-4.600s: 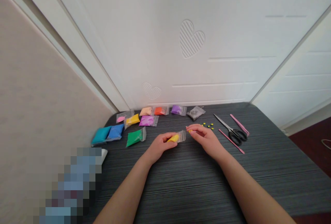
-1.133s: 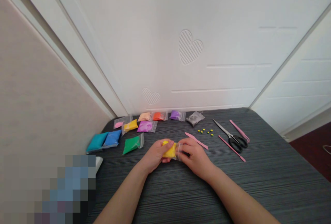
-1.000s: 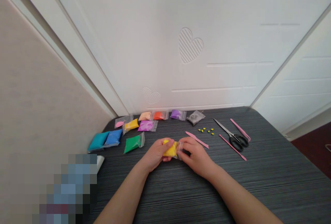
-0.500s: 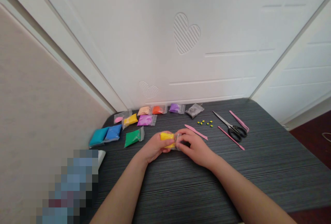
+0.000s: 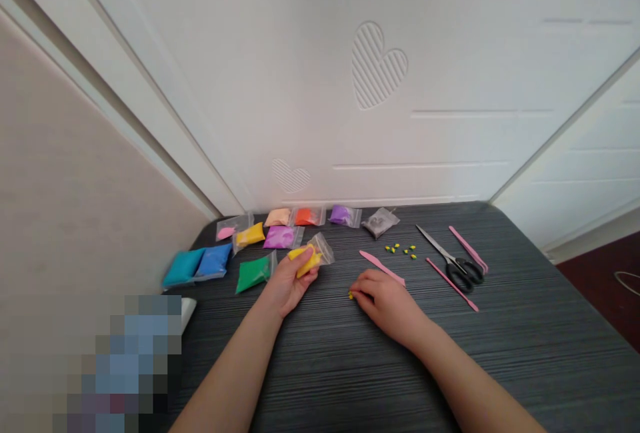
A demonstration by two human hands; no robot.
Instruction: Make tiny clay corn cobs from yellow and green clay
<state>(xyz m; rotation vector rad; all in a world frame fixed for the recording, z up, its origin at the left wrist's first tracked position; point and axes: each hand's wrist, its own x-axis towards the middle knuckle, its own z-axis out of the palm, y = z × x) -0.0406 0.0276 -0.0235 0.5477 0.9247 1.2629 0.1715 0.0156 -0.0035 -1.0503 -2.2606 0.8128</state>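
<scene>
My left hand (image 5: 291, 284) is closed round a clear zip bag of yellow clay (image 5: 307, 261), its transparent mouth end pointing up and right. Low over the table, my right hand (image 5: 383, 296) pinches a small piece of yellow clay (image 5: 351, 295) between thumb and fingertips. Right of the bag and beyond my right hand lies a pink plastic clay knife (image 5: 383, 268). Several tiny yellow-and-green clay pieces (image 5: 400, 250) are scattered past it. Nearest my left hand on the table is a bag of green clay (image 5: 254, 273).
Black-handled scissors (image 5: 463, 273), a thin pink stick tool (image 5: 453, 284) and pink tweezers (image 5: 469, 248) lie at the right. Bags of blue clay (image 5: 215, 262), magenta clay (image 5: 281, 237), purple clay (image 5: 344, 215) and grey clay (image 5: 381, 222) stretch along the back and left. A white panel (image 5: 300, 86) rises behind the dark table.
My hands have parted. The left has moved the yellow clay bag left and up; the right has let go of the bag's mouth and now holds a small yellow piece.
</scene>
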